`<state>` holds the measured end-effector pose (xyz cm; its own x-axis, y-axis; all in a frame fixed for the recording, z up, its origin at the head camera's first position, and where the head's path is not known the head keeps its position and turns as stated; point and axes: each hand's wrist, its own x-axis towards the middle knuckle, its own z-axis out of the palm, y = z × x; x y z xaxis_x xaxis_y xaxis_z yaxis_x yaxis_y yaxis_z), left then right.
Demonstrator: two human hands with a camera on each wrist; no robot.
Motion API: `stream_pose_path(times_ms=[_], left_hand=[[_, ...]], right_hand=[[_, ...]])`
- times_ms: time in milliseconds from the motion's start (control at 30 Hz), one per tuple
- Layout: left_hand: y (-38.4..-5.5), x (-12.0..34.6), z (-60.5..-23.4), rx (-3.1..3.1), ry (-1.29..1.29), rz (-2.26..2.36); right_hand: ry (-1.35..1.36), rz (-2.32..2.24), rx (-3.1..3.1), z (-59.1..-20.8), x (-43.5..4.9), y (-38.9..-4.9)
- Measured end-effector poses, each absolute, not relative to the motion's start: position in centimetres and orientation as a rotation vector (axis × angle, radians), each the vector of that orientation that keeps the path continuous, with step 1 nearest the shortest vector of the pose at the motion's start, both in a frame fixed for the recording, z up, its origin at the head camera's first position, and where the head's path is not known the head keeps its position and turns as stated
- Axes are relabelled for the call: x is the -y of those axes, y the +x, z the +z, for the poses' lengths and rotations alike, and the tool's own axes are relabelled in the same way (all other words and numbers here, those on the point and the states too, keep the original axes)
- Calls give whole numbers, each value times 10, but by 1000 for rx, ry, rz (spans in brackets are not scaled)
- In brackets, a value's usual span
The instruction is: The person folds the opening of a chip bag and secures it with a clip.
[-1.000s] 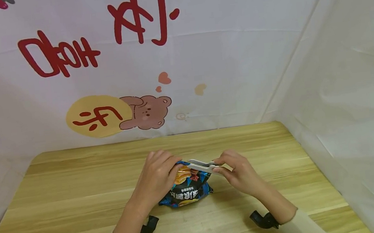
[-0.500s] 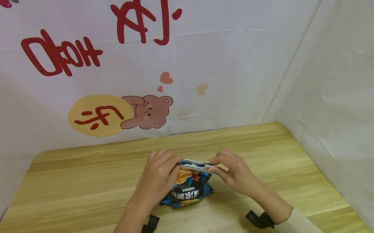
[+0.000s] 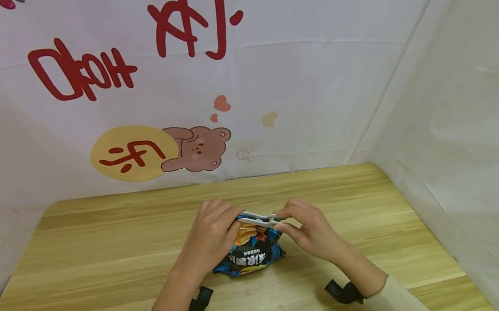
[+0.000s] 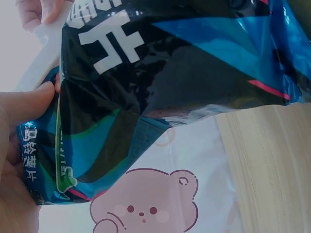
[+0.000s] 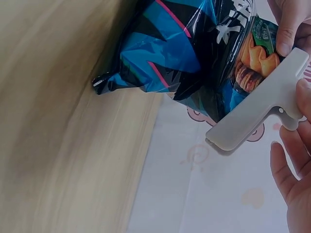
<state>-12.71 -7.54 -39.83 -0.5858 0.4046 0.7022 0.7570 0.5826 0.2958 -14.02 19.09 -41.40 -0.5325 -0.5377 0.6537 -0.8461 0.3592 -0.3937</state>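
A blue-and-black bag of potato chips (image 3: pixel 253 257) stands on the table with its top folded over. My left hand (image 3: pixel 212 234) pinches the left end of that folded top, the thumb on the near side in the left wrist view. A white bag clip (image 5: pixel 257 104) lies across the fold, its two long arms spread along either side of the bag's top. My right hand (image 3: pixel 309 224) pinches the clip's handle end between thumb and fingers, just right of the bag. The clip's far end reaches my left fingertips.
The wooden table (image 3: pixel 106 274) ends at a white curtain (image 3: pixel 316 91) printed with a bear and red characters. Another white sheet (image 3: pixel 471 151) hangs along the right side. Black curved pieces (image 3: pixel 342 292) show beside both wrists.
My right hand has moved slightly left, sliding the clip further along the bag's folded top towards my left hand. My left hand keeps its pinch on the bag.
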Motion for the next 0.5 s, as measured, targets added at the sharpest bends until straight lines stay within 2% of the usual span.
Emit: stream_pose_path(times_ms=[500], left_hand=[[-125,72,-397,2216,-903,-727]], right_hand=[[1148,989,2305,-413,-197,-137]])
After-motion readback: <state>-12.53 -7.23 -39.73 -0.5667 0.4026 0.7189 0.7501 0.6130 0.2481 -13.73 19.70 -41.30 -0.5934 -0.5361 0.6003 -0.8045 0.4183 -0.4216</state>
